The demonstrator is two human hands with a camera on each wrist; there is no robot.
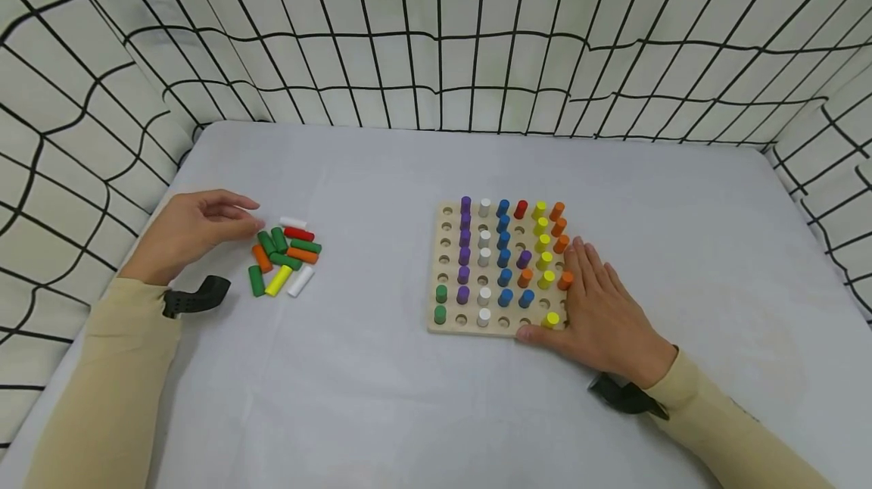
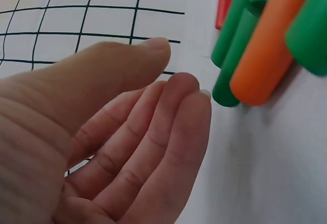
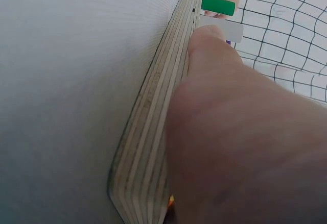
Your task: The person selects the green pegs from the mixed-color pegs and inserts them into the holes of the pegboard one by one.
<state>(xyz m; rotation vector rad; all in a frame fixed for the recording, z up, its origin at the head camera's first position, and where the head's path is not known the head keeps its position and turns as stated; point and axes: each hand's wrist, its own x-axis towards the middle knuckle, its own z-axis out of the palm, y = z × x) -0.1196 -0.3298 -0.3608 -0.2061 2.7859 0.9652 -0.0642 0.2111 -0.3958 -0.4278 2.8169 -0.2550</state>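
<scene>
Beside a loose pile of coloured pegs, my left hand point(image 1: 197, 230) hovers with relaxed, slightly bent fingers and holds nothing. In the left wrist view the thumb and fingers of that hand point(image 2: 133, 127) stand apart, next to green pegs and an orange peg point(image 2: 265, 45). My right hand point(image 1: 606, 315) lies with straight fingers along the right side of the wooden pegboard point(image 1: 450, 328), its thumb at the front edge. The right wrist view shows the thumb point(image 3: 212, 55) against the layered board edge point(image 3: 153, 112). Part of the board's right side is hidden by the hand.
The board bears columns of purple, white, blue, yellow and orange pegs, two green pegs point(image 1: 440, 314) at the lower left and several bare holes. The pile includes a yellow peg point(image 1: 278, 281) and a red peg point(image 1: 299, 234). Black netting point(image 1: 439, 36) surrounds the white table point(image 1: 381, 398).
</scene>
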